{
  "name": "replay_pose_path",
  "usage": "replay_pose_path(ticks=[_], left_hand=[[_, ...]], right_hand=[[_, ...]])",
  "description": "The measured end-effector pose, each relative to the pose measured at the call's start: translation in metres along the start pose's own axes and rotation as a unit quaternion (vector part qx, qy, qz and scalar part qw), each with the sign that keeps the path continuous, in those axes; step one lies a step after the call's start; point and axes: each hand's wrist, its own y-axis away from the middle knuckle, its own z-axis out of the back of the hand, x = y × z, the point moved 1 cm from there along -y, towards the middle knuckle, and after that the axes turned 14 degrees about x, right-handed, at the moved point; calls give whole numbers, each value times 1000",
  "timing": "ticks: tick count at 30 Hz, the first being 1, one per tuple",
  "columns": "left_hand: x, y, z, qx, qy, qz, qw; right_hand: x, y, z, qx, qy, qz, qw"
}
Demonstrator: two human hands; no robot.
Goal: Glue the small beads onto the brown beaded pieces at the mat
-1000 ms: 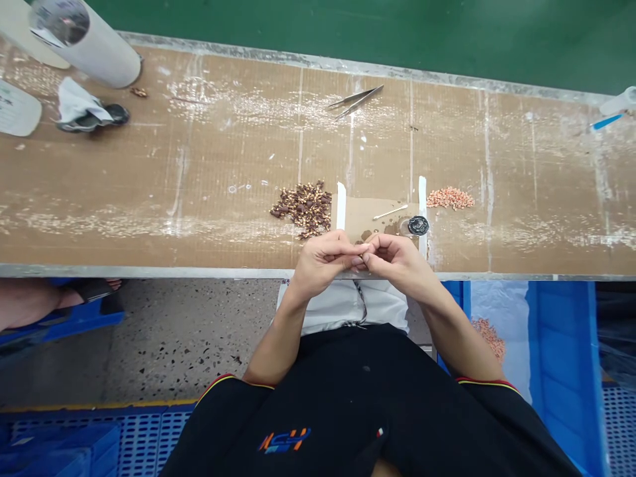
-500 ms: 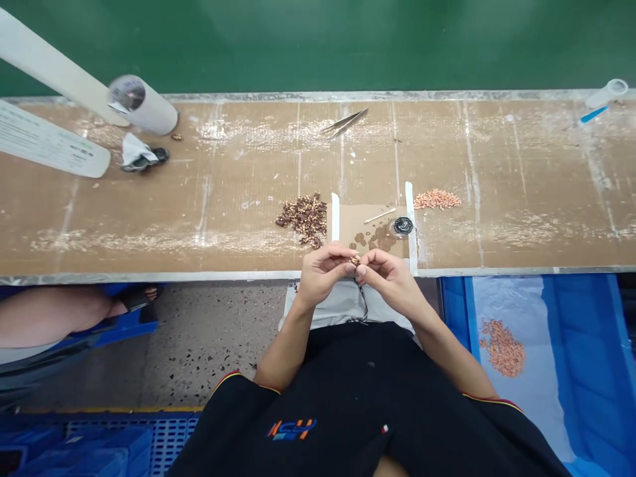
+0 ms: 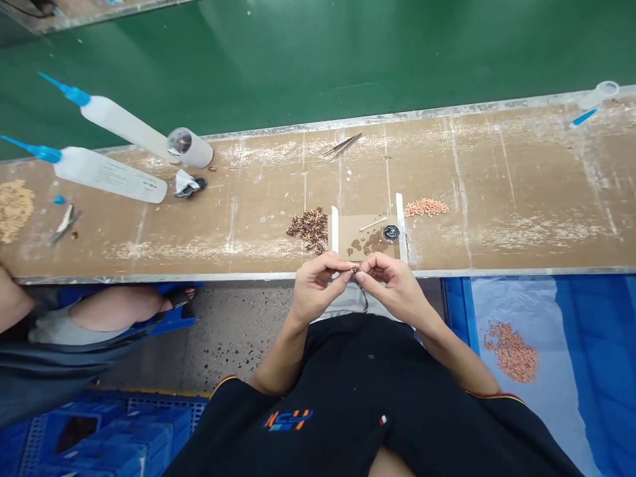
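Hands (image 3: 355, 281) lower, off workbench (image 3: 497, 232) edge.

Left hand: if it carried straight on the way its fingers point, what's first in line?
Probably the right hand: the left hand points right, both pinching a small brown part between them.

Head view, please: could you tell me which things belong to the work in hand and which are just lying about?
In hand:
left hand and right hand, pinching one small brown part
brown parts pile
pink parts pile
cardboard pad

Lying about:
tweezers
two squeeze bottles
white cylinder
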Motion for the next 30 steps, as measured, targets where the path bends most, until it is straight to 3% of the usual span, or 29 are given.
replay_pose_path(ticks=[10,14,17,20,22,26,30], left_hand=[[1,-1,-2,-50,26,27,998],[3,7,4,-24,-1,77,997],[13,22,23,-48,-86,144,985],[29,36,48,-164,-226,198,940],[40,38,60,-202,-285,213,913],[53,24,67,-177,-332,205,904],[53,7,69,-127,-383,222,888]], right_hand=[[2,-14,9,59,50,26,997],[-3,-8,15,37,123,21,991],[-15,3,21,-12,170,16,985],[-32,16,28,-83,187,2,979],[-43,27,34,-151,200,-17,968],[-62,49,54,-296,252,-66,919],[-72,73,95,-435,291,-116,844]])
